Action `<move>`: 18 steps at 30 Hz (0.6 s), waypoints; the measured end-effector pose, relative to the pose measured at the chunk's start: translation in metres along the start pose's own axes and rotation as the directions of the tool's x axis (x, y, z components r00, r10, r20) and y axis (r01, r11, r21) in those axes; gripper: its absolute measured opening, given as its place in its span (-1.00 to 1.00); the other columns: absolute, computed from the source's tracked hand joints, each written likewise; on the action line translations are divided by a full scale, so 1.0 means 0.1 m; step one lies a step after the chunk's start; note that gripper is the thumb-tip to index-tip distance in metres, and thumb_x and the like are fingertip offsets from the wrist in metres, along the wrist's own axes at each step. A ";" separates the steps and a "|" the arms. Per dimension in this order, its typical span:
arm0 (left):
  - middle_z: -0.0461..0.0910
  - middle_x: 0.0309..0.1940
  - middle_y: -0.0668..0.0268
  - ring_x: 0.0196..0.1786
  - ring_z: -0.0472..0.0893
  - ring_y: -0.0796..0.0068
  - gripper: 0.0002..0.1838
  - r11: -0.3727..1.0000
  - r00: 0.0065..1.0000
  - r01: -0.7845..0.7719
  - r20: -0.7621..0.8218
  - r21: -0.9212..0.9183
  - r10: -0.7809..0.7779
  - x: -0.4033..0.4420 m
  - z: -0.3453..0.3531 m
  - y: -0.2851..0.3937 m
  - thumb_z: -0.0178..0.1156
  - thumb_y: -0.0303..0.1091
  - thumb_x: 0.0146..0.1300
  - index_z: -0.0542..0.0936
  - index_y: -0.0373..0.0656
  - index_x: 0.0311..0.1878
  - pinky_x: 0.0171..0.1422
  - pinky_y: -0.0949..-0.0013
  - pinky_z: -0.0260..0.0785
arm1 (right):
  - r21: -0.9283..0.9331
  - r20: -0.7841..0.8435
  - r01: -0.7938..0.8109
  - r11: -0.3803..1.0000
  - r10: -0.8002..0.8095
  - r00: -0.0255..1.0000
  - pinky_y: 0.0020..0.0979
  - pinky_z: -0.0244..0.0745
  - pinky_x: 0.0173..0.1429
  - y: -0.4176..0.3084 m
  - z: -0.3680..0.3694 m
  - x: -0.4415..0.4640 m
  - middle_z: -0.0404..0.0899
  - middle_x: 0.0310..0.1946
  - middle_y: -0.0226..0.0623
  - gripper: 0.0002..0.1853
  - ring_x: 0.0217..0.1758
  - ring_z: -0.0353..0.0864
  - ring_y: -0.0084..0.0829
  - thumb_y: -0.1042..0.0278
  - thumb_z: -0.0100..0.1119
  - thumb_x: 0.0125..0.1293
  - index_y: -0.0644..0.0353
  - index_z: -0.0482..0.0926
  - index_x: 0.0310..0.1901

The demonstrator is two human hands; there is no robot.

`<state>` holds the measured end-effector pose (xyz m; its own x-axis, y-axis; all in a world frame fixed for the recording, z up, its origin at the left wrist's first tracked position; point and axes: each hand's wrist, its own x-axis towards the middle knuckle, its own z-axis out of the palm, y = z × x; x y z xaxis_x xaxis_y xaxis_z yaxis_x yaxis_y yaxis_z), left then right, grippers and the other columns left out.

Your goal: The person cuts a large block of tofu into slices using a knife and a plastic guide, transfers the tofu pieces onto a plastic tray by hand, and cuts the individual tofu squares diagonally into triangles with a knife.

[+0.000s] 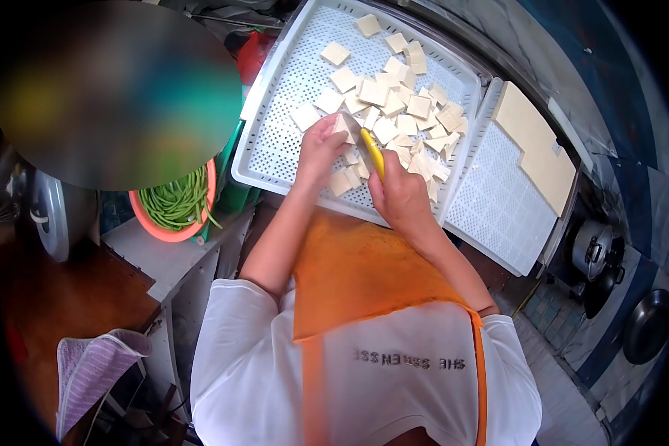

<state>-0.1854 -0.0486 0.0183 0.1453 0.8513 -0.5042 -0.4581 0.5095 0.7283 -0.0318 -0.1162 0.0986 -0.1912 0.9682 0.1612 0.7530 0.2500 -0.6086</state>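
Over the front part of a white perforated tray [275,134], my left hand [321,149] holds a pale tofu piece [342,128] between its fingers. My right hand [403,195] is wrapped round the yellow handle of a knife [373,152], whose blade lies against the right side of that piece. Many pale square and wedge-shaped pieces [373,92] are scattered and heaped in the tray, mostly in its middle and right. A few more pieces [344,181] lie just below my hands.
A second white perforated tray [490,201] on the right bears a large pale slab [535,145]. An orange bowl of green beans [175,204] stands at the left. Pots [593,245] and a dark pan [648,325] are at the far right, a purple cloth [97,375] at the lower left.
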 end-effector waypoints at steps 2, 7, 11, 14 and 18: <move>0.64 0.00 0.23 -0.03 0.65 0.54 -0.56 1.000 1.000 -0.005 0.003 -0.009 0.005 -0.01 0.02 0.01 0.06 -0.65 0.33 0.43 -0.30 0.29 0.03 0.52 0.55 | -0.004 0.003 0.001 1.000 -0.001 1.000 -0.07 0.46 -0.56 0.00 0.00 0.01 0.54 -0.61 -0.03 -0.79 -0.63 0.54 0.03 0.48 0.15 0.27 0.27 0.34 -0.13; 0.64 0.00 0.24 -0.03 0.65 0.55 -0.58 0.999 1.000 -0.021 -0.017 -0.025 0.021 -0.04 0.02 0.02 0.06 -0.65 0.33 0.46 -0.31 0.26 0.02 0.53 0.54 | 0.019 0.003 0.011 1.000 -0.011 1.000 -0.04 0.47 -0.54 -0.05 0.00 0.04 0.54 -0.61 0.00 -0.80 -0.62 0.55 0.05 0.47 0.14 0.29 0.29 0.34 -0.14; 0.63 0.00 0.24 -0.03 0.64 0.52 -0.58 0.999 0.998 -0.032 -0.046 -0.025 0.030 -0.04 -0.01 0.00 0.07 -0.62 0.30 0.48 -0.29 0.24 0.01 0.50 0.54 | 0.023 0.055 -0.026 0.999 0.025 0.998 0.00 0.48 -0.51 -0.08 -0.01 0.08 0.54 -0.61 0.02 -0.81 -0.60 0.56 0.08 0.44 0.11 0.31 0.28 0.35 -0.14; 0.62 -0.05 0.25 -0.06 0.62 0.47 -0.61 0.998 0.996 0.005 -0.084 0.058 0.000 -0.04 -0.02 -0.07 0.07 -0.53 0.30 0.50 -0.25 0.21 0.00 0.42 0.53 | -0.016 0.091 -0.058 0.998 0.060 0.994 0.02 0.49 -0.49 -0.04 0.04 0.05 0.54 -0.62 0.03 -0.81 -0.59 0.57 0.09 0.41 0.12 0.31 0.25 0.38 -0.12; 0.65 -0.22 0.22 -0.17 0.62 0.27 -0.70 0.906 0.956 -0.246 -0.067 0.343 0.285 0.19 -0.16 -0.36 -0.02 -0.45 0.30 0.59 -0.23 0.02 -0.05 0.26 0.50 | 0.061 0.036 0.055 0.997 -0.057 0.998 0.03 0.45 -0.39 0.13 0.10 0.01 0.55 -0.48 0.14 -0.61 -0.46 0.58 0.16 0.33 0.13 0.32 0.31 0.44 0.13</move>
<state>-0.1798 -0.0529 -0.0250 -0.0501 0.9508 -0.3056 -0.1500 0.2954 0.9435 -0.0282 -0.1118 0.0829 -0.2569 0.9518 0.1674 0.7015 0.3028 -0.6451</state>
